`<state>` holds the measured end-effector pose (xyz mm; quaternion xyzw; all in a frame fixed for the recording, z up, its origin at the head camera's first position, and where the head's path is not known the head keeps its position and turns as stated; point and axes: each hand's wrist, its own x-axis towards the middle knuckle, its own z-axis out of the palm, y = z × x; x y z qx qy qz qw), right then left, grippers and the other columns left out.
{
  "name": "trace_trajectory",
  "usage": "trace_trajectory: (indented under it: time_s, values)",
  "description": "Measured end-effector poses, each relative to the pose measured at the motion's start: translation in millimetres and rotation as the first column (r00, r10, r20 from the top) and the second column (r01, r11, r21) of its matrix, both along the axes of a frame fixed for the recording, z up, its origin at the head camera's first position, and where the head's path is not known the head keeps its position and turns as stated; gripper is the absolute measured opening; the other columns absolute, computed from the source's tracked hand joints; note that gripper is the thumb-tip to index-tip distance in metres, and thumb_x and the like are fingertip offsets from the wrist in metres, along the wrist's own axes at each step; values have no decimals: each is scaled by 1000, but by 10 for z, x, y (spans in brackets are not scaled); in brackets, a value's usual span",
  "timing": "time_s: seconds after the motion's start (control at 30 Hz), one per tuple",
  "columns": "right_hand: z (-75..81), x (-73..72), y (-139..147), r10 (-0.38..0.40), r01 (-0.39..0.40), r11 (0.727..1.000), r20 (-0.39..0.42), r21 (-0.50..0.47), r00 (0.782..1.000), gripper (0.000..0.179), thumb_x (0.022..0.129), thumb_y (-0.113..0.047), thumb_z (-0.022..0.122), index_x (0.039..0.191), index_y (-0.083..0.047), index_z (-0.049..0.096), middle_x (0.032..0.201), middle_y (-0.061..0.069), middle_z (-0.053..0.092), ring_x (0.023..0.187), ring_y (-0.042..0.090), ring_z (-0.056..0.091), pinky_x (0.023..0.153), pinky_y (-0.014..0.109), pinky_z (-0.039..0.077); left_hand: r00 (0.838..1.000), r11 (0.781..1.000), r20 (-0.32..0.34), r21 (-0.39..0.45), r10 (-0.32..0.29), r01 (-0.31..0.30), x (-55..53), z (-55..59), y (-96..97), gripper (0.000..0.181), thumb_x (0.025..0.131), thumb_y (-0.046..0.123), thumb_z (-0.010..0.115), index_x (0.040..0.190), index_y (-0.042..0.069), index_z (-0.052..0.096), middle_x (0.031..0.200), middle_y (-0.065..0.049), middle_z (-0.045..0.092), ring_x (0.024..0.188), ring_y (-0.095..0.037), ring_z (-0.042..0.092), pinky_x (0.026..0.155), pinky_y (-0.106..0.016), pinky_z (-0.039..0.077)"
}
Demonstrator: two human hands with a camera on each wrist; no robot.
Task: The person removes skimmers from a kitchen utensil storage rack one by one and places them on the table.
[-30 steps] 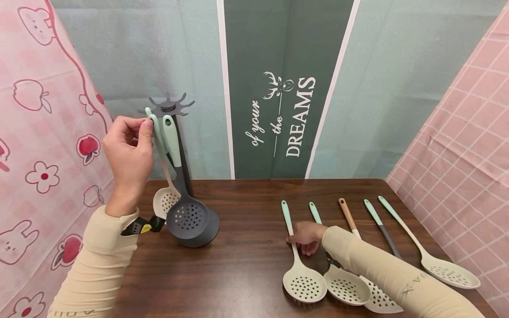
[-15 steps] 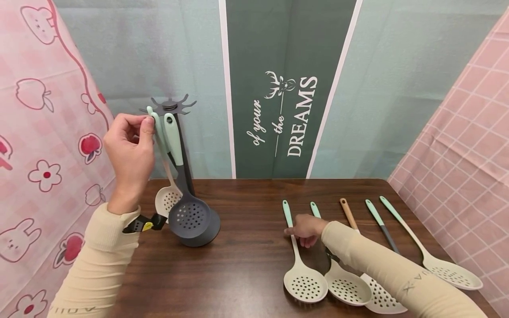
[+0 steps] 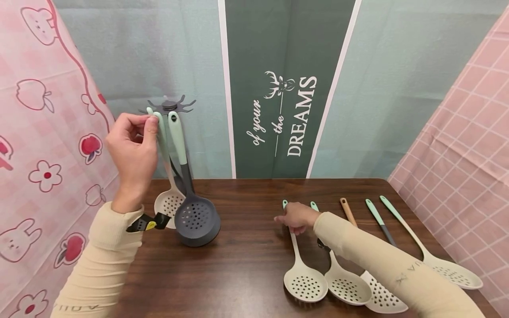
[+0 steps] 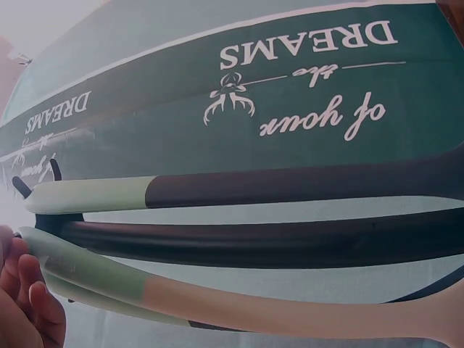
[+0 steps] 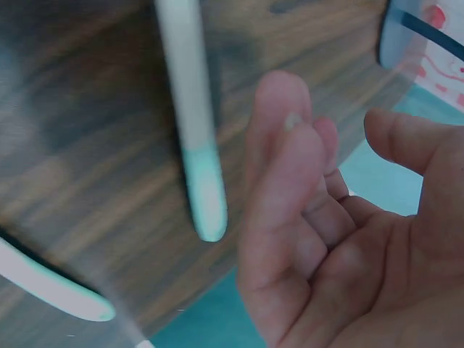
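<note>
My left hand (image 3: pixel 133 152) pinches the mint handle end of a cream skimmer (image 3: pixel 169 203) at the hooks of a dark utensil stand (image 3: pixel 170 106). Beside it hangs a grey skimmer (image 3: pixel 195 214) with a mint grip, its head in front of the stand's base. In the left wrist view, the fingers (image 4: pixel 32 290) meet the cream skimmer's handle end. My right hand (image 3: pixel 296 217) is over the mint handle of another cream skimmer (image 3: pixel 305 282) lying on the table. The right wrist view shows its fingers bent a little, thumb apart, nothing between them.
To the right on the wooden table (image 3: pixel 238 265) lie a second cream skimmer (image 3: pixel 347 287), a slotted turner (image 3: pixel 383 296), a wooden-handled utensil (image 3: pixel 347 212), a grey-necked utensil (image 3: pixel 375 212) and a long slotted spoon (image 3: pixel 453 274). Fabric walls stand behind and at both sides.
My right hand has slid up toward the handle end of the cream skimmer on the table. My left hand has shifted slightly right, and the grey skimmer has swung right on the stand.
</note>
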<state>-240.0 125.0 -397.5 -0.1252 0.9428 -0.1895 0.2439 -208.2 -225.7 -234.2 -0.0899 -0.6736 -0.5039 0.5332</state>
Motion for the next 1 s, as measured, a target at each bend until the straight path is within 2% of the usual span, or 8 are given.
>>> trace_trajectory:
  time_s: [0.13, 0.3, 0.53, 0.7, 0.8, 0.97, 1.0]
  values:
    - [111, -49, -120, 16, -16, 1000, -21, -21, 1000, 42, 103, -36, 60, 83, 1, 67, 56, 3, 61, 47, 14, 61, 49, 30, 54, 1000, 1000, -21, -22, -12, 11, -12, 1, 3, 24, 94, 14, 74, 94, -9, 70, 82, 18, 65, 61, -1, 56, 58, -17, 44]
    - [187, -51, -267, 19, -19, 999, -25, -26, 1000, 39, 102, -37, 61, 78, -7, 64, 59, 4, 64, 50, 15, 63, 52, 33, 56, 999, 999, -11, 31, -43, 43, -24, -6, 22, 19, 90, 8, 76, 92, -9, 71, 80, 13, 66, 61, -2, 57, 58, -16, 42]
    - [287, -46, -466, 61, -64, 997, -62, -53, 996, 36, 102, -37, 62, 83, -6, 65, 56, 3, 62, 47, 12, 60, 52, 29, 55, 998, 996, -29, -64, -63, 61, -4, -30, -24, 28, 90, 11, 78, 92, -14, 67, 80, 20, 64, 64, -1, 59, 58, -16, 45]
    - [380, -48, -600, 91, -96, 994, -103, -43, 991, 39, 101, -38, 63, 84, -4, 69, 51, 1, 60, 44, 12, 60, 49, 27, 50, 997, 997, -4, -19, -76, 75, 17, -23, -15, 30, 86, 11, 82, 91, -14, 66, 76, 13, 64, 63, -5, 58, 57, -19, 44]
    - [429, -54, -660, 100, -105, 994, -122, -31, 987, 40, 101, -40, 62, 81, -6, 68, 53, 2, 62, 48, 16, 64, 54, 28, 51, 997, 997, 2, -5, -81, 81, 25, -20, -18, 31, 86, 11, 83, 92, -14, 66, 76, 9, 64, 63, -7, 57, 58, -19, 44]
    - [576, -51, -756, 132, -137, 990, -160, -19, 978, 41, 102, -41, 61, 75, -12, 64, 59, 7, 67, 56, 23, 68, 60, 31, 50, 997, 996, -11, -25, -82, 82, 10, -59, -58, 28, 91, 13, 75, 90, -14, 65, 75, 11, 61, 61, -5, 54, 55, -19, 41]
    - [609, -52, -777, 140, -145, 989, -170, -20, 976, 40, 102, -42, 60, 75, -12, 64, 59, 7, 67, 57, 23, 68, 60, 31, 50, 997, 997, -16, -19, -78, 78, 3, -67, -67, 26, 93, 13, 73, 87, -10, 65, 73, 11, 60, 59, -5, 53, 55, -18, 40]
